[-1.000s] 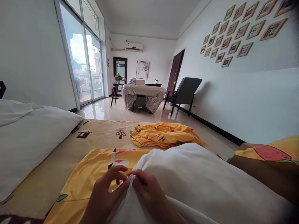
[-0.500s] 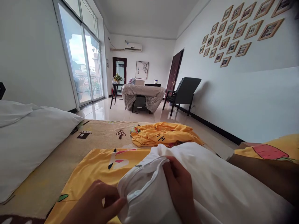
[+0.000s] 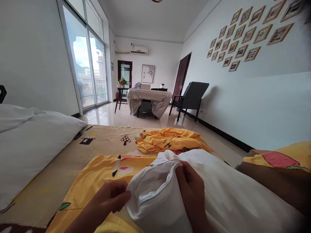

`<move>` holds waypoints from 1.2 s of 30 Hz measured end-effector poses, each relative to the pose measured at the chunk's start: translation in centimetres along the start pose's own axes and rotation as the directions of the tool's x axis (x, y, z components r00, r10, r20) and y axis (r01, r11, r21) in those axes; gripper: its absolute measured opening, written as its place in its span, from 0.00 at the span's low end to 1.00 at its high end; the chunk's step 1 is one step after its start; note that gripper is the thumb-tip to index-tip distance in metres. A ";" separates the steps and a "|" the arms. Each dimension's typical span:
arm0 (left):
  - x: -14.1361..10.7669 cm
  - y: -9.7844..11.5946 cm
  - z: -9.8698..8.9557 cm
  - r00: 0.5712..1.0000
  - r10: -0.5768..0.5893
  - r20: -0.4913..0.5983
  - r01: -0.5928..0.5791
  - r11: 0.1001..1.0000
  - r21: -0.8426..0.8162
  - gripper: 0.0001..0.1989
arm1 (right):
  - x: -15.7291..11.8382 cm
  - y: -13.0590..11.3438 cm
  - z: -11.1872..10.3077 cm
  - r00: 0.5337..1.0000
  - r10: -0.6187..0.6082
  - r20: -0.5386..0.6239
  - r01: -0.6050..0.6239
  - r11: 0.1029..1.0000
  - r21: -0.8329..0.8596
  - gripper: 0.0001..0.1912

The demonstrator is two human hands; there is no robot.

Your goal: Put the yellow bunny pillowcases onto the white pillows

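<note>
A white zippered pillow cover [image 3: 162, 207] lies in front of me with its opening gaping toward me, and a zipper runs along the rim. My left hand [image 3: 113, 195] pinches the left edge of this opening between thumb and fingers. On the other side, my right hand [image 3: 191, 187] is closed on the upper right edge near the zipper's end, its fingertips partly hidden by the fabric. The white bulk of the cover stretches away to the right. Beneath it spreads a yellow printed cloth [image 3: 89, 181].
A crumpled yellow cloth [image 3: 170, 139] lies beyond the cover on the beige patterned blanket [image 3: 107, 139]. At left rests a large white pillow [image 3: 36, 142]. A yellow cloth with a red print [image 3: 279, 159] is at the right edge. Farther off stand a dark chair [image 3: 194, 95] and a plastic-covered table [image 3: 148, 94].
The opening has been drawn wider and rounder, and it sits slightly farther right. Both hands keep their hold on the rim. More yellow cloth shows below my left hand.
</note>
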State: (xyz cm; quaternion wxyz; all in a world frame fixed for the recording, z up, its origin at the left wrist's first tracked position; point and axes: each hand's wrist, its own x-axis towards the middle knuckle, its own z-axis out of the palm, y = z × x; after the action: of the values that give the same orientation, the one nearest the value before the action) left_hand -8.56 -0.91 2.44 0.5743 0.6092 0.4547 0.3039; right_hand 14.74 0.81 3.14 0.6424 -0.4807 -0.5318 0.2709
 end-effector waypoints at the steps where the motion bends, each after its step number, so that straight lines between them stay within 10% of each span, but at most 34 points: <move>1: 0.0 0.1 0.2 1.000 0.013 -0.012 -0.013 0.999 -0.030 0.25 | 0.1 0.1 0.0 1.000 0.008 -0.002 -0.008 1.000 0.009 0.23; 4: -0.5 0.3 1.0 0.960 0.125 -0.249 -0.112 0.992 0.064 0.22 | 0.2 0.2 0.1 1.000 0.022 0.002 -0.022 0.999 0.029 0.22; 6: -1.1 0.1 1.5 0.856 0.270 -0.440 -0.145 0.944 0.297 0.17 | 0.2 0.3 0.2 1.000 0.017 0.013 -0.017 1.000 0.026 0.22; 8: -1.7 -0.2 1.8 0.817 0.368 -0.444 -0.111 0.856 0.504 0.15 | 0.2 0.4 0.3 1.000 0.005 0.025 -0.005 1.000 0.011 0.22; 14: -1.8 -0.8 1.9 0.961 0.134 -0.243 0.103 0.643 0.759 0.18 | -0.2 0.4 0.7 0.998 -0.014 0.063 0.015 1.000 -0.026 0.21; 23: -1.3 1.9 2.7 0.960 -0.191 -0.205 0.265 0.382 0.885 0.17 | -0.9 0.6 1.6 0.965 -0.100 0.244 0.127 0.987 -0.097 0.18; 36: 0.8 -1.2 1.3 0.949 -0.158 -0.273 0.310 0.295 0.904 0.18 | -2.2 1.0 2.9 0.918 -0.245 0.311 0.293 0.949 -0.117 0.13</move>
State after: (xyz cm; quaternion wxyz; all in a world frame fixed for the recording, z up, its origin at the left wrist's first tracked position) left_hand -7.33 -0.87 0.90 0.1246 0.7328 0.6661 -0.0615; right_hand 11.50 0.32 1.22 0.5469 -0.4076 -0.7022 0.2042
